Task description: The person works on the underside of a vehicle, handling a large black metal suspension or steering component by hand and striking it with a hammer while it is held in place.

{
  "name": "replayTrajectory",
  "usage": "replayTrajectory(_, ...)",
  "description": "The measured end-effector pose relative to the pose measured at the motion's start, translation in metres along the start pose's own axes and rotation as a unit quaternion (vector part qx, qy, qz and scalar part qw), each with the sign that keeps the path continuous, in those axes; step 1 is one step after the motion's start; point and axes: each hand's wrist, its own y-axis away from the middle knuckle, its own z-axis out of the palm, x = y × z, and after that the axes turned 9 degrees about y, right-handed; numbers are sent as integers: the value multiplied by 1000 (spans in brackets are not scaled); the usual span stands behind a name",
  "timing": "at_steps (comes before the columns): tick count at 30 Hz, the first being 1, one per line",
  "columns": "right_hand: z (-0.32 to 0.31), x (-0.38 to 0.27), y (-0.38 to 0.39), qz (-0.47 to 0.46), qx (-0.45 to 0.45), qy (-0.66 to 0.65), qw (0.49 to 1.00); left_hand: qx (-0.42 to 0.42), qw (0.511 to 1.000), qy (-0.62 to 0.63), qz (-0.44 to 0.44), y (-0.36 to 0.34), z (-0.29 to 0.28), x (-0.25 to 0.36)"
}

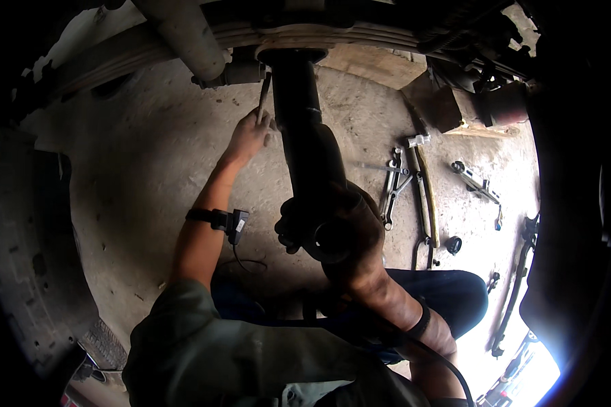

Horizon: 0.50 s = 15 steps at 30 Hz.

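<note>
My left hand (249,139) is closed on a slim metal bar (264,98) held upright just left of a dark cylindrical shaft (297,95) that hangs from the flanged plate under a stack of leaf springs (380,37). My right hand (356,244) is wrapped round the near, lower end of that shaft, where a round opening shows; its fingers are mostly in shadow. A strap with a small black device (231,224) and cable sits on my left forearm.
On the concrete floor (129,169) at right lie several wrenches (395,183), a long-handled hammer (421,169), other metal tools (475,180) and long bars (512,292). Blocks (441,102) stand behind them. A pale tube (190,47) crosses the springs. A dark panel (27,237) borders the left.
</note>
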Motion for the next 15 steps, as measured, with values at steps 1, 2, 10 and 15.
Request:
replayTrajectory(1,0,3,0,0,7,-5,1000,-6,1000,14,9,-4,0,-1)
replayTrajectory(2,1,5,0,1,14,-10,1000,-13,1000,21,19,-7,0,-3)
replayTrajectory(10,4,1,0,42,23,-71,996,-15,998,29,46,-18,22,37)
replayTrajectory(15,1,3,-2,22,-14,-49,998,38,997,-8,69,-25,19,32)
